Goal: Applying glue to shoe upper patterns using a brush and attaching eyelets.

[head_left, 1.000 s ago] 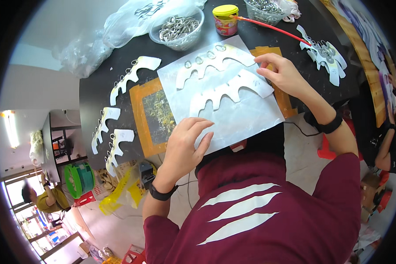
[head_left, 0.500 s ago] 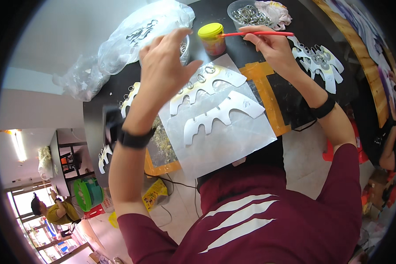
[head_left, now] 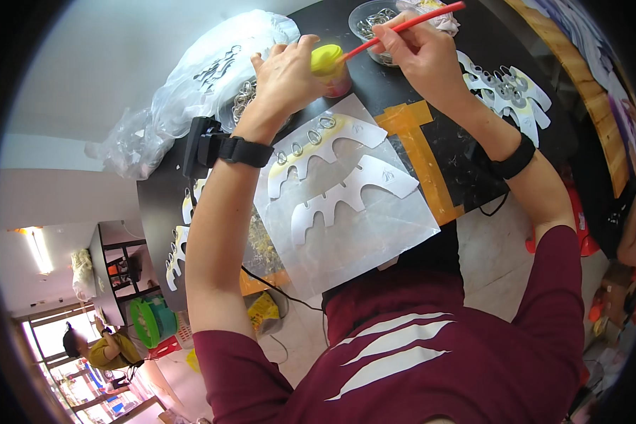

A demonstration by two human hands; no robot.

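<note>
My right hand (head_left: 427, 60) pinches a slim red brush (head_left: 410, 25), its tip at the rim of a small jar (head_left: 338, 83) with a yellow top. Beside the jar's left side is my left hand (head_left: 290, 74), fingers apart; whether it touches the jar is unclear. Below the hands, a translucent plastic sheet (head_left: 360, 251) carries two white scalloped pieces. The upper piece (head_left: 346, 134) has metal rings along its yellowish edge; the lower piece (head_left: 353, 191) shows small slits and no rings.
Metal rings fill a clear tub (head_left: 364, 25) at the back; another ring container (head_left: 244, 99) is left of my left hand. Ringed white pieces (head_left: 509, 95) lie at right, more (head_left: 177, 254) at left. A plastic bag (head_left: 198, 74) covers the back left. Orange tape (head_left: 427, 159) marks the black table.
My left hand has moved right to the jar. The right hand has shifted slightly up and left, and the brush now slants with its tip lower at the jar.
</note>
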